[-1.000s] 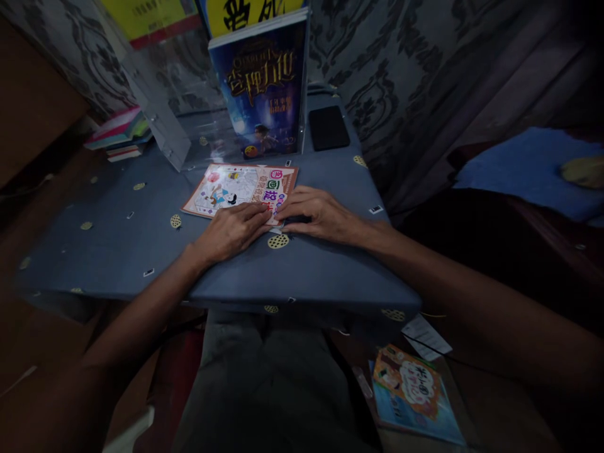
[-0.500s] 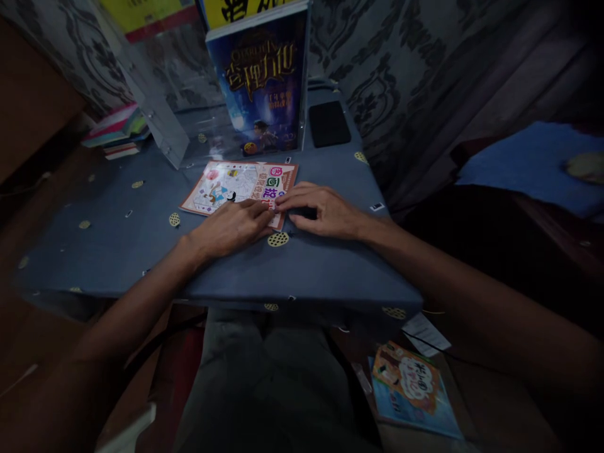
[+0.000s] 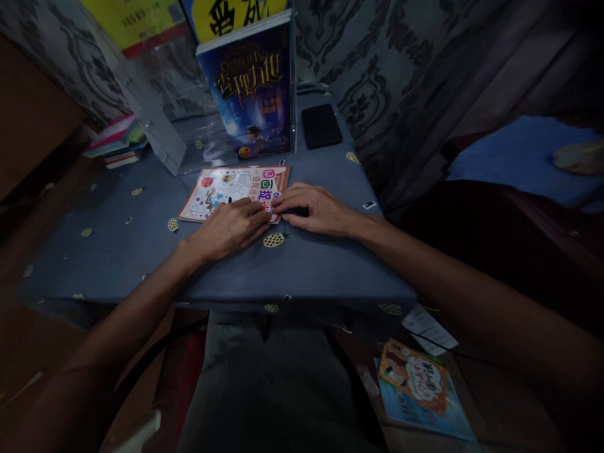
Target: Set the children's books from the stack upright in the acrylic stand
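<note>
A thin booklet (image 3: 231, 182) with an orange border, a cartoon drawing and colourful Chinese characters lies shut on the table. Across its lower edge rests my left hand (image 3: 233, 226), palm down, fingers stretched flat over the cover and pointing right. My right hand (image 3: 316, 211) comes in from the other side. Its fingertips lie on the lower right part of the cover and the thumb tip meets the edge there, closed in a pinch at that corner. A dark gap shows between thumb and forefinger. The fingertips of both hands nearly touch.
Behind the booklet a dark blue book (image 3: 255, 94) stands in a clear acrylic holder (image 3: 163, 141). A black phone (image 3: 321, 126) lies right of it. Stacked books (image 3: 116, 141) are at the back left. Below the table, right, lie an orange and blue book (image 3: 418, 384) and a paper sheet (image 3: 429, 330).
My right thumb has come closer to the booklet's lower right corner. My left hand stays on the cover. The view has shifted slightly.
</note>
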